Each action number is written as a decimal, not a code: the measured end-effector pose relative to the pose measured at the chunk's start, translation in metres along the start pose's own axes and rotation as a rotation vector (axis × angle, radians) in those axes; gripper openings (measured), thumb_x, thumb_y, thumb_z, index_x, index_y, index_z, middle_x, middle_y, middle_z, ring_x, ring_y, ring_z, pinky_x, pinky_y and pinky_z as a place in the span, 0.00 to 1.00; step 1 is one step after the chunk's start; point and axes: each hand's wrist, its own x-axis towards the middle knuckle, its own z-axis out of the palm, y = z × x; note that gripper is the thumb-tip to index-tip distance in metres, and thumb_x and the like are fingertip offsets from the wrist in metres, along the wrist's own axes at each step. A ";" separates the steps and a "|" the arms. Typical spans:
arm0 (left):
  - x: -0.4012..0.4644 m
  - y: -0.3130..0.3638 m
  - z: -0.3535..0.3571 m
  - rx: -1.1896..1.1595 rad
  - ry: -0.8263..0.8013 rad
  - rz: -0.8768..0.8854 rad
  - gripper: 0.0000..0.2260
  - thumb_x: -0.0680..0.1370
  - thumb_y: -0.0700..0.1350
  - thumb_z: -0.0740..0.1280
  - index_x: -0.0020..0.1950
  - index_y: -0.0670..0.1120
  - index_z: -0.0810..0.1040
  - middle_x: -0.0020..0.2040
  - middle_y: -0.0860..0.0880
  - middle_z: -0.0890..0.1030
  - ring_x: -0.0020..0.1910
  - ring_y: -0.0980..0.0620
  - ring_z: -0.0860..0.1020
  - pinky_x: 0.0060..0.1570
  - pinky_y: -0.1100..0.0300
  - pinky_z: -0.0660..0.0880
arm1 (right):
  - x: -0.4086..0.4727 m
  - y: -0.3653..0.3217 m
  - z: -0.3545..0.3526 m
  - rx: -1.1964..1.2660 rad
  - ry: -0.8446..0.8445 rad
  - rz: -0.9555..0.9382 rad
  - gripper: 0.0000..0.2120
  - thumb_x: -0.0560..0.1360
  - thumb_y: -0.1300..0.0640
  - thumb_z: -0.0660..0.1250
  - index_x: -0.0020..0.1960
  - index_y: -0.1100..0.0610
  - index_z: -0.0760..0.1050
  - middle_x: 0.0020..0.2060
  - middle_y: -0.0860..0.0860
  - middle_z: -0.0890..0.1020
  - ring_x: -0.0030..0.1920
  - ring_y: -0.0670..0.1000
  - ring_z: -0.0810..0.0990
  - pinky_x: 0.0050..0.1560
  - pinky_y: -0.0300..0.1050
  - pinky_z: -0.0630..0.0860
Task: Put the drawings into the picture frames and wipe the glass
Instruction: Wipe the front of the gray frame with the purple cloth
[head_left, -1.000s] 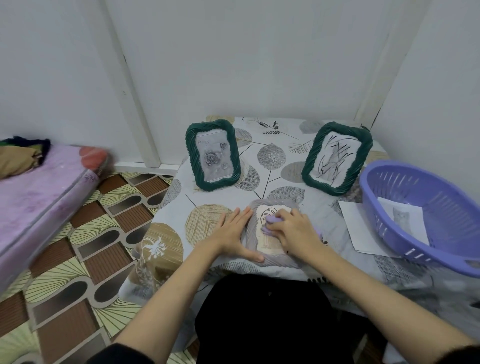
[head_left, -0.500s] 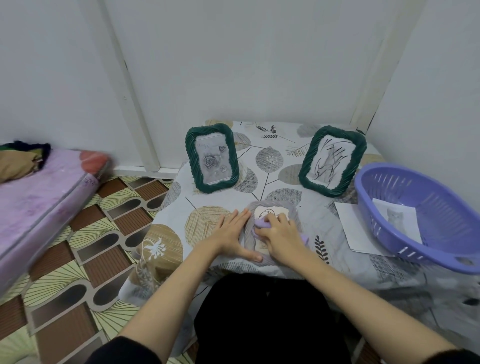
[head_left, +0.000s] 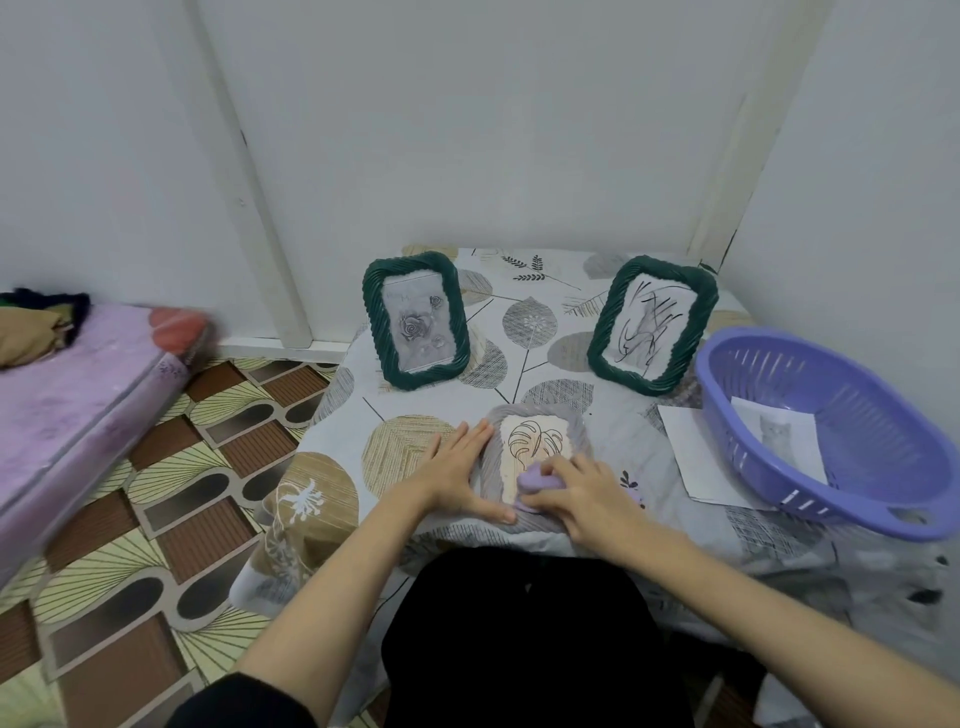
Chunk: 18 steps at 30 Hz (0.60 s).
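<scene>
Lilac cloth (head_left: 537, 480) bunched in right grip (head_left: 582, 493), seemingly rubbing glass | grey frame (head_left: 535, 457) lying beneath | left hand (head_left: 457, 470) flat alongside, fingers straight, pinning frame against sliding

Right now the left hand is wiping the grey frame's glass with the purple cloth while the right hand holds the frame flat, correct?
Hands are swapped. In the head view, the right hand wipes with the purple cloth; the left hand holds the grey frame flat.

The person wore black: a dark sleeve edge (head_left: 244, 699) showed at the near left, and black clothing (head_left: 519, 639) covered the lap; forearms were bare.
</scene>
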 end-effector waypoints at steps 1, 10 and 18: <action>0.000 0.001 0.000 0.001 -0.004 0.000 0.56 0.61 0.66 0.72 0.76 0.50 0.41 0.77 0.54 0.42 0.76 0.55 0.39 0.74 0.49 0.34 | -0.005 0.003 -0.002 -0.047 0.005 -0.030 0.15 0.68 0.46 0.55 0.41 0.38 0.80 0.41 0.46 0.80 0.41 0.48 0.72 0.32 0.41 0.72; -0.002 0.002 0.000 0.005 -0.006 -0.006 0.56 0.61 0.68 0.71 0.76 0.51 0.41 0.77 0.55 0.41 0.76 0.55 0.38 0.74 0.48 0.34 | -0.003 0.013 -0.006 -0.089 0.079 0.019 0.12 0.68 0.47 0.58 0.37 0.41 0.80 0.38 0.48 0.78 0.37 0.51 0.74 0.28 0.43 0.71; -0.004 0.004 -0.001 -0.003 -0.003 -0.002 0.56 0.61 0.68 0.71 0.76 0.51 0.40 0.77 0.54 0.42 0.76 0.55 0.39 0.74 0.49 0.34 | -0.003 0.027 -0.001 -0.183 0.146 0.093 0.09 0.68 0.52 0.61 0.37 0.46 0.80 0.38 0.50 0.78 0.38 0.52 0.67 0.30 0.42 0.70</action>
